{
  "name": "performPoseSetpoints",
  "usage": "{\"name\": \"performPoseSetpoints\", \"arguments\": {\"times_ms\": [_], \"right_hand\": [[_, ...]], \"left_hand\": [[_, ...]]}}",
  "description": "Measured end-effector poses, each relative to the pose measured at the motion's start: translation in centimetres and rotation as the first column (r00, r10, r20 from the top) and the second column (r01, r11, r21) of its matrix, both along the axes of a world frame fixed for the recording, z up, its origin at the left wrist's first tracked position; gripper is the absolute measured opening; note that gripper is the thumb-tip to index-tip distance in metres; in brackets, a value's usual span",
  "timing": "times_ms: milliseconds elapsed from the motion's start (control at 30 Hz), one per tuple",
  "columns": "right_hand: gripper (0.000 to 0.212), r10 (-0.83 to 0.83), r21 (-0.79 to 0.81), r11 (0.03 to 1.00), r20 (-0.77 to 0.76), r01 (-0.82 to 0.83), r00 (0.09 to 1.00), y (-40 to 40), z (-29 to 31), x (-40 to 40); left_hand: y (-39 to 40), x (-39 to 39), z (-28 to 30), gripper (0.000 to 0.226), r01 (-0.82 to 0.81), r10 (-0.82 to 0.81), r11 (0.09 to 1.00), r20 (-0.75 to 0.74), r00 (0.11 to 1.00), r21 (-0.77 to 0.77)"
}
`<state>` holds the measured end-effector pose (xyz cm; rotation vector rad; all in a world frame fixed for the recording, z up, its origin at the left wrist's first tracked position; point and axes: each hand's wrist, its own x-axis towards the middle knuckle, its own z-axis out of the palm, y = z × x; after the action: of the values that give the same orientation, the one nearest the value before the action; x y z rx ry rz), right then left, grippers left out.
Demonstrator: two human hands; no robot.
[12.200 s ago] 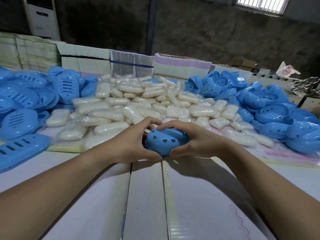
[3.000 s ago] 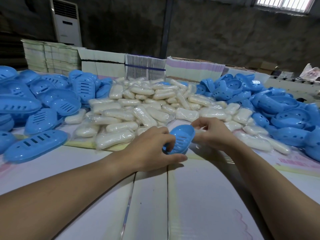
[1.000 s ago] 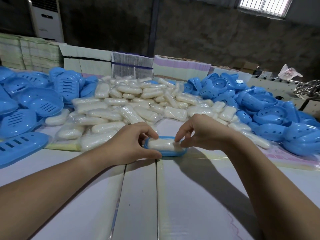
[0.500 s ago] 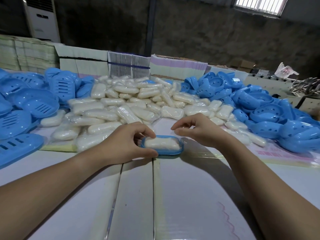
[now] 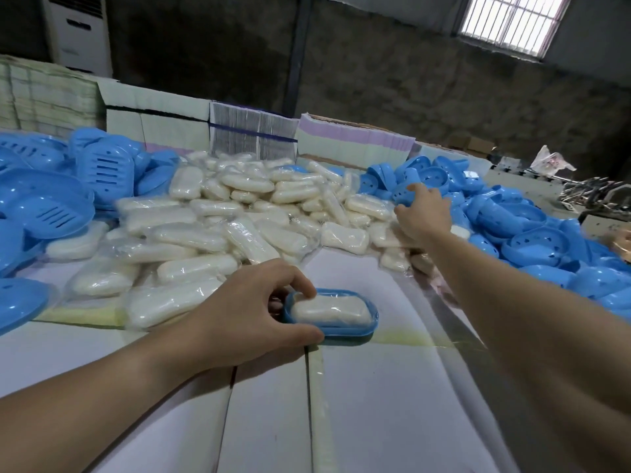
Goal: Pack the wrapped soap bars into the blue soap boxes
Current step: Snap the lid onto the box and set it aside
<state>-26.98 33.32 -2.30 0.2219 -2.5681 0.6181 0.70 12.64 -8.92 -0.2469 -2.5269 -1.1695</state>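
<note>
A blue soap box base (image 5: 345, 331) lies on the white table with a wrapped soap bar (image 5: 329, 310) in it. My left hand (image 5: 251, 314) grips the base's left end, thumb along the near rim and fingers curled over the far rim. My right hand (image 5: 423, 211) is stretched far out to the pile of blue box halves with holes (image 5: 532, 233) at the right, fingers curled on one blue half (image 5: 403, 194) at the pile's edge. A heap of wrapped soap bars (image 5: 239, 220) fills the middle of the table.
Slotted blue box halves (image 5: 44, 206) are piled at the left. Stacks of flat cardboard (image 5: 157, 117) and bundled paper (image 5: 251, 134) line the table's far edge. A white standing air conditioner (image 5: 80, 32) stands against the back wall. Bare white table surface (image 5: 375, 404) lies in front of me.
My right hand left the soap in the box base and reached far right to the pile of holed blue halves. My left hand stays on the base.
</note>
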Motion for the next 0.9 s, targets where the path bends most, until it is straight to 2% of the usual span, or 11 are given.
{"name": "performPoseSetpoints", "arguments": {"times_ms": [67,200,300,400,500,633,700,800,900], "right_hand": [[0.054,-0.080,0.071,0.994,-0.011,0.081,0.997,-0.4,0.6,-2.3],[0.061,-0.176,0.080,0.982,0.045,0.172,0.983,-0.8,1.2,-6.2],[0.047,-0.221,0.132,0.969,0.085,0.208,0.972,0.0,0.5,-7.5],[0.026,-0.212,0.167,0.961,-0.069,0.221,0.975,0.0,-0.1,-7.5],[0.030,-0.123,0.106,0.985,-0.141,0.139,0.982,-0.3,0.2,-6.3],[0.046,0.039,-0.170,0.984,-0.099,-0.055,0.994,-1.5,1.7,-2.7],[0.048,0.156,-0.287,0.942,-0.088,-0.174,0.984,-2.5,2.0,-0.2],[0.045,0.295,-0.364,0.875,-0.122,-0.320,0.948,-4.3,1.7,4.7],[0.044,0.457,-0.502,0.733,-0.136,-0.458,0.879,-5.4,1.4,9.8]], "left_hand": [[-0.1,-0.1,-0.3,0.055,-0.011,0.011,1.000,-0.011,1.000,0.004],[-0.1,-0.7,-0.9,0.056,-0.022,0.022,1.000,-0.057,0.998,0.009],[0.0,-0.7,-0.9,0.056,-0.011,0.011,1.000,-0.072,0.997,0.004],[0.0,-0.6,-0.7,0.056,-0.023,0.022,1.000,-0.074,0.997,-0.016],[0.0,-0.7,-0.7,0.056,-0.031,0.029,0.999,-0.062,0.998,-0.019],[0.0,-0.5,-0.4,0.056,0.001,-0.001,1.000,-0.031,1.000,-0.002],[0.0,-0.5,-0.3,0.056,0.003,-0.003,1.000,-0.041,0.999,-0.004],[0.1,-0.5,-0.2,0.050,0.002,-0.002,1.000,-0.044,0.999,0.000],[0.0,-0.4,-0.3,0.040,0.009,-0.009,1.000,-0.037,0.999,0.014]]}}
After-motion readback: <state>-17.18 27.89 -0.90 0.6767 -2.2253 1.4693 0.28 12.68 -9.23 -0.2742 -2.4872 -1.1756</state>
